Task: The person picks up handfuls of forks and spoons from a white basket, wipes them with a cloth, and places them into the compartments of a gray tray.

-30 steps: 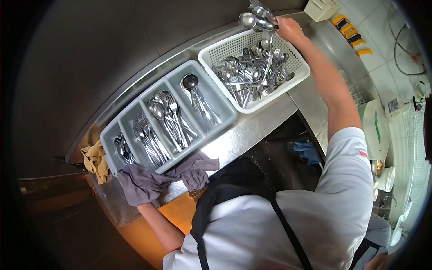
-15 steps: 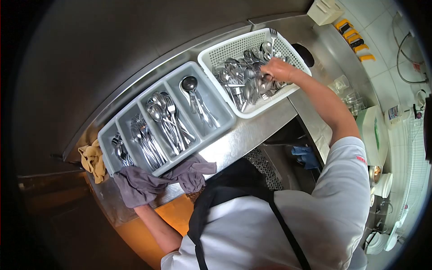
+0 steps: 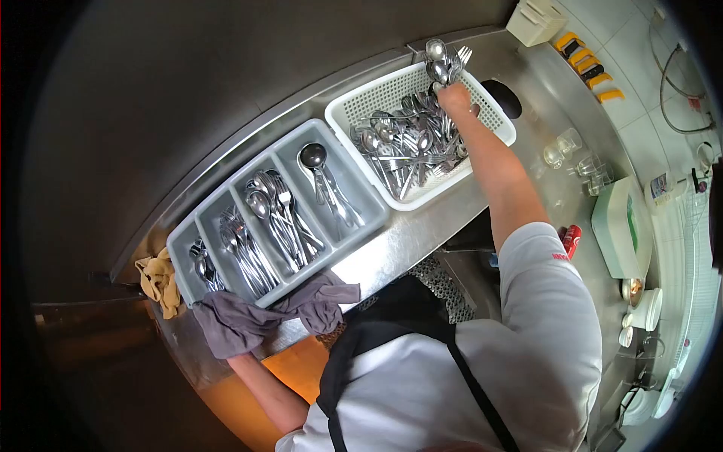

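My right hand (image 3: 454, 98) is closed round a bunch of spoons and forks (image 3: 446, 64), their heads sticking up past the fingers. It is over the far right end of a white perforated basket (image 3: 348, 109), where more mixed cutlery (image 3: 410, 143) lies in a heap. A purple cloth (image 3: 233, 320) covers my left hand, so its fingers are hidden; the wrist (image 3: 239, 361) shows below it. The cloth lies along the near edge of a grey cutlery tray (image 3: 376, 207). Forks and spoons (image 3: 277, 215) lie in the tray's compartments, with a ladle (image 3: 313, 156) in the rightmost one.
A tan cloth (image 3: 158, 280) lies at the tray's left end. Right of the basket are a dark round opening (image 3: 502, 98), glasses (image 3: 563, 147), a red can (image 3: 572, 239) and a pale green-white container (image 3: 614, 233). A wall (image 3: 226, 60) rises behind the counter.
My right hand has moved up and slightly right to the basket's far end and now grips a bunch of cutlery. My left hand stays under the cloth.
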Action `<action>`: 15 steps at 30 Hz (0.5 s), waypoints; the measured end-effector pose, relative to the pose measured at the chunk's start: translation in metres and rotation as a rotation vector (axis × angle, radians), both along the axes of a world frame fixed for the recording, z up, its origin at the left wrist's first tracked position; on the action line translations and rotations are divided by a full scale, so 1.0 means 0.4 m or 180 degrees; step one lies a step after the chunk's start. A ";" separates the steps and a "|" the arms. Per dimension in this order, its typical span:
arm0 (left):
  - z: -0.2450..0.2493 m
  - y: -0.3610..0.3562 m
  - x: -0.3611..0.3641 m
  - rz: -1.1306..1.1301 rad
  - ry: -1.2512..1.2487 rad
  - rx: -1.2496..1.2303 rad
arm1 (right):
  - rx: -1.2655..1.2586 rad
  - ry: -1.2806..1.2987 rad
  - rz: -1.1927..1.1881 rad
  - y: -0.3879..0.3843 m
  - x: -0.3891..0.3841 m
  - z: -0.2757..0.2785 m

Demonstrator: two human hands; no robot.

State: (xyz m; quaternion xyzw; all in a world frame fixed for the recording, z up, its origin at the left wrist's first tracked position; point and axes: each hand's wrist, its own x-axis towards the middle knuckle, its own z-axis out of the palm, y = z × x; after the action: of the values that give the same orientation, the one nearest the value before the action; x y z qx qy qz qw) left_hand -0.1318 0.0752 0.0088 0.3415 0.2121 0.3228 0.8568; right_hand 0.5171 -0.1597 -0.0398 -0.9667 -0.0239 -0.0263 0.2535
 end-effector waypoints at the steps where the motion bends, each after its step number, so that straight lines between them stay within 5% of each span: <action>1: -0.010 0.004 -0.008 0.0237 0.0146 -0.0130 | 0.0079 -0.0122 -0.0017 -0.003 -0.007 0.004; 3: -0.032 0.016 -0.013 0.0710 0.0425 -0.0391 | 0.0239 -0.0377 -0.0054 -0.007 -0.022 0.018; 8: -0.007 0.002 0.003 0.0370 0.0303 -0.0119 | 0.1031 -0.0739 -0.0066 -0.004 -0.070 0.125; 12: -0.036 0.020 -0.012 0.0459 0.0320 -0.0202 | 0.1440 -0.0444 0.0702 -0.027 -0.136 0.225; 15: -0.020 0.006 0.004 0.0687 0.0468 -0.0166 | -0.0167 0.0000 0.1463 -0.053 -0.144 0.241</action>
State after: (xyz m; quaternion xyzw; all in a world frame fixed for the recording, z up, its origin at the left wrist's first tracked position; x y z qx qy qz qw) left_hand -0.1301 0.0776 0.0008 0.3172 0.3181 0.3816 0.8078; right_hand 0.4596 -0.1810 0.0568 -0.9421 -0.2441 0.0329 0.2276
